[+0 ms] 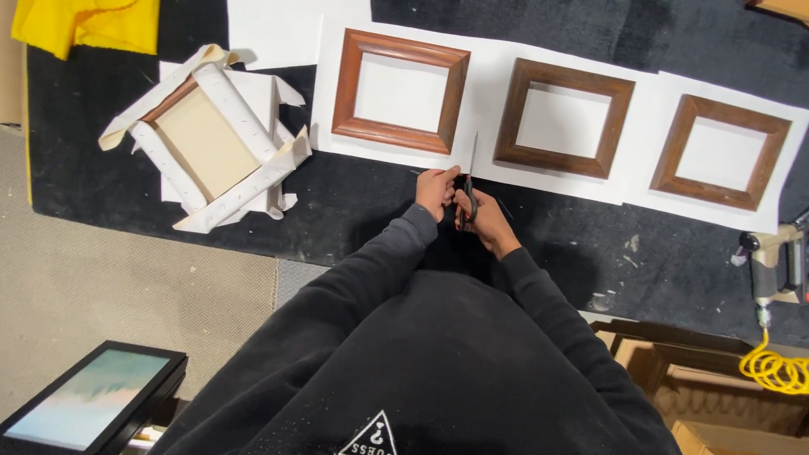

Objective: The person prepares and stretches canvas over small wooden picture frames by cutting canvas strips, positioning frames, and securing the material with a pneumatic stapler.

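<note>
My right hand (482, 217) grips scissors (470, 187) with red-and-black handles; the blades point away from me into the near edge of a long white paper sheet (484, 97). My left hand (436, 189) pinches that paper edge just left of the blades. Three brown wooden frames lie on the paper: a reddish one (399, 91) at left, a darker one (563, 117) in the middle, and another (721, 151) at right. The scissors sit between the left and middle frames.
A frame wrapped in folded white paper (211, 139) lies at left on the black table cover (354, 206). Yellow cloth (84, 24) is at the top left. A pneumatic tool (774, 265) with yellow coiled hose (774, 369) is at right. A black-framed picture (88, 398) sits lower left.
</note>
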